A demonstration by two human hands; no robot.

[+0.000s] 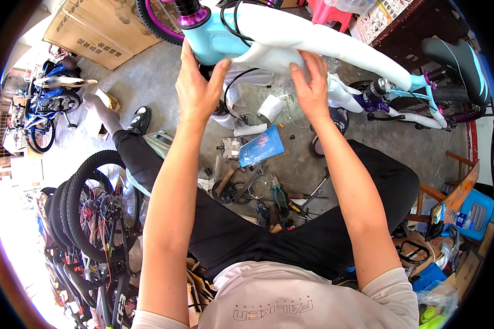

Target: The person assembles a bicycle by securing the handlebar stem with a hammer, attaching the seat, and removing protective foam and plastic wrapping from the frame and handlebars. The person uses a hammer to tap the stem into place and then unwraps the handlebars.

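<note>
A light blue bicycle frame [207, 45] lies across the upper part of the view, with white foam wrap [313, 41] around its long tubes. Near the purple-ringed head tube, my left hand [198, 90] grips the frame from below, thumb apart and most fingers behind the tube. My right hand [313, 86] holds a lower, wrapped tube [269, 57], its thumb on the near side and fingers over the foam. A black cable [237, 24] loops between the tubes. To the right are the purple crank area [369, 98] and a black-and-blue saddle [460, 68].
Between my legs lie pliers [280, 196], a hammer [228, 181], screwdrivers and a blue packet [262, 146]. Bicycle wheels [96, 205] stack at left; blue bicycles [49, 104] stand beyond. A cardboard box [101, 33] stands at upper left, a wooden stool [450, 189] at right.
</note>
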